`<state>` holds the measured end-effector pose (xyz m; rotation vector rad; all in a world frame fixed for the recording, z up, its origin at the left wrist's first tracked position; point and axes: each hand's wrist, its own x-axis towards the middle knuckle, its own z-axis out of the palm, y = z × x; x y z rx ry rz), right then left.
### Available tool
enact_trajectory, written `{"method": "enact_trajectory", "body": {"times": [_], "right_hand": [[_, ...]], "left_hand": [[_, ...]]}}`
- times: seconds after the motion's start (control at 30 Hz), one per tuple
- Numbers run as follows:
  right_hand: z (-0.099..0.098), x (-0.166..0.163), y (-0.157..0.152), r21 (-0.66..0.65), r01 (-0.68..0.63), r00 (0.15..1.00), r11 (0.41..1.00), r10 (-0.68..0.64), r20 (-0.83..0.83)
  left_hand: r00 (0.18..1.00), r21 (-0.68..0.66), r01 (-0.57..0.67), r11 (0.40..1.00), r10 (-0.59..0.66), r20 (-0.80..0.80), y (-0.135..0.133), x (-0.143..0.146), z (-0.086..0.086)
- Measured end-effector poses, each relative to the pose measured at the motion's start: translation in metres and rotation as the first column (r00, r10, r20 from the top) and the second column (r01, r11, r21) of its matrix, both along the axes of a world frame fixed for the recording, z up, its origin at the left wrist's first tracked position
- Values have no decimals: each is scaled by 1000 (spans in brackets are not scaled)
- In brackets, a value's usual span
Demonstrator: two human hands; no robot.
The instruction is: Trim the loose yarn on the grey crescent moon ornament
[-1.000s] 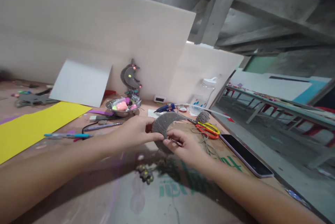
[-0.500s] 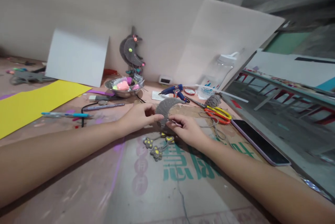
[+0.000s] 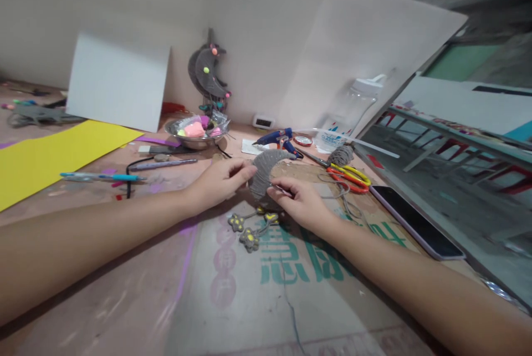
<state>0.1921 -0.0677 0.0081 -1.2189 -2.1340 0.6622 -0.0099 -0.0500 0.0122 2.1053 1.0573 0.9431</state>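
A grey yarn-wrapped crescent moon stands tilted over the cardboard, its tip pointing right. My left hand pinches its left edge between thumb and fingers. At the moon's lower inner edge is my right hand, its fingers closed around a thin, pale thing too small to make out. Grey flowers with yellow spots hang on cords below the moon and lie on the cardboard. A blue glue gun rests just behind the moon.
Orange and yellow scissors, a ball of grey yarn and a phone lie to the right. Behind stand a metal bowl, a clear bottle and a decorated moon hanging. Pens and yellow sheet are left.
The crescent has turned slightly, showing more of its lower part. My left fingers have shifted up along its edge, and my right hand has moved slightly right. The view has shifted a little.
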Motion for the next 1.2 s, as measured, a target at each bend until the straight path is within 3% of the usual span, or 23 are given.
{"method": "enact_trajectory", "body": {"times": [0.13, 0.3, 0.43, 0.57, 0.73, 0.8, 0.87, 0.97, 1.07, 1.2], "right_hand": [[4, 5, -4, 53, 0, 1000, 999, -1, 11], [13, 8, -9, 74, -27, 999, 997, 25, 28], [18, 9, -8, -47, -39, 999, 998, 38, -20], [26, 15, -3, -155, -150, 988, 976, 154, 13], [30, 17, -1, -198, -238, 962, 951, 259, 88], [27, 16, -2, -116, -227, 961, 967, 242, 133], [24, 18, -6, 76, -187, 970, 979, 173, 169], [21, 25, -16, 340, -160, 972, 927, 88, 217], [18, 30, -26, 434, -195, 950, 880, 59, 307], [12, 28, -29, 452, -226, 935, 863, 62, 350]], "left_hand": [[1000, -66, -20, 998, 20, 13, -10, 5, 3], [983, -263, 113, 958, -70, 168, -20, 9, 3], [970, -305, 194, 932, -136, 202, -21, 6, 2], [956, -361, 265, 894, -196, 217, -20, 4, 0], [954, -361, 283, 888, -222, 203, -17, 6, -6], [961, -365, 255, 895, -192, 202, -16, 7, -6], [967, -369, 227, 901, -163, 196, -15, 8, -6], [971, -382, 206, 901, -142, 190, -15, 10, -5], [979, -373, 176, 911, -124, 159, -16, 10, -5], [978, -370, 178, 912, -123, 168, -17, 10, -6]]}}
